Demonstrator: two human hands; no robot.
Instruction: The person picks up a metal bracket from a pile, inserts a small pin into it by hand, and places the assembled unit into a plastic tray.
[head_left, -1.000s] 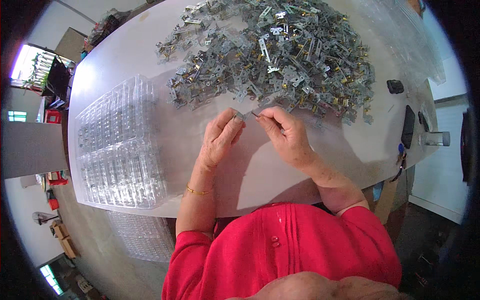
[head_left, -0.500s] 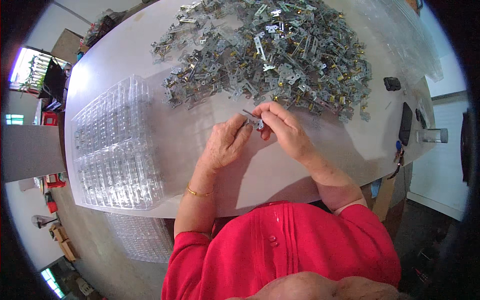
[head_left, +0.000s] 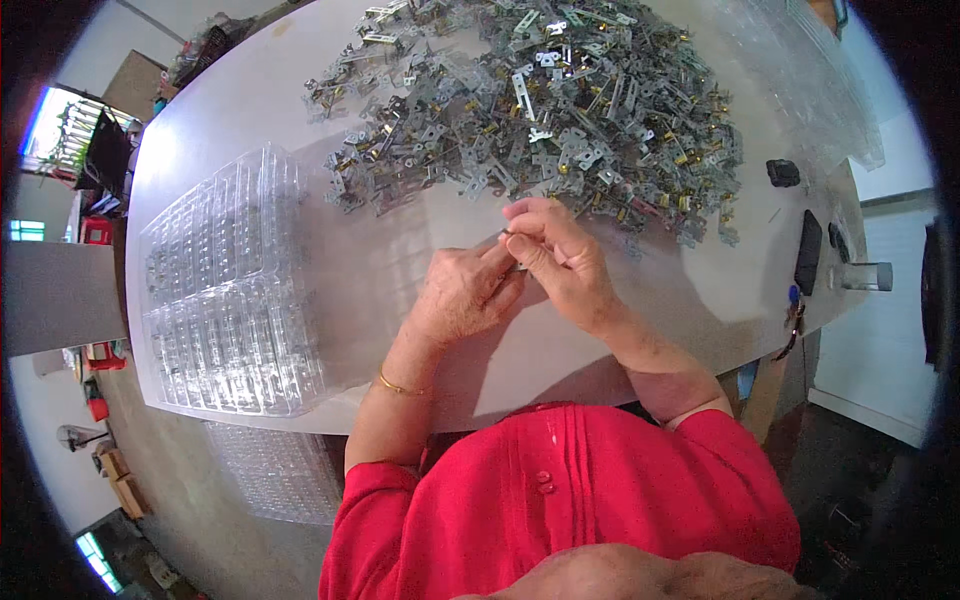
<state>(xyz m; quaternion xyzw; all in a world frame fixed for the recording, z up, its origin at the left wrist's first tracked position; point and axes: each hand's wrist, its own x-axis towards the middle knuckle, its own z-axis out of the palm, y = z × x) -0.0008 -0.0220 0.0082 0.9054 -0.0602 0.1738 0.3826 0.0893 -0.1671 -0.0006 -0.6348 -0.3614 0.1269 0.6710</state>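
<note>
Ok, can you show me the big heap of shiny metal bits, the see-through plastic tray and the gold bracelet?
Heap of small silver metal parts point(head_left: 540, 110): head view, middle of the heap.
Clear plastic compartment tray point(head_left: 225, 290): head view, its centre.
Thin gold bracelet point(head_left: 398, 385): head view, band on left wrist.

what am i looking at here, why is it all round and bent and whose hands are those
The picture comes from a wide fisheye camera worn on a person's head, looking down, so straight edges curve. The hands belong to that person in the red top. The left hand and right hand meet over a white table, pinching a small metal part between their fingertips. Beyond them lies a big heap of metal brackets, some with brass bits. To the left lie clear plastic trays with many small pockets. Dark objects sit near the right edge.
</note>
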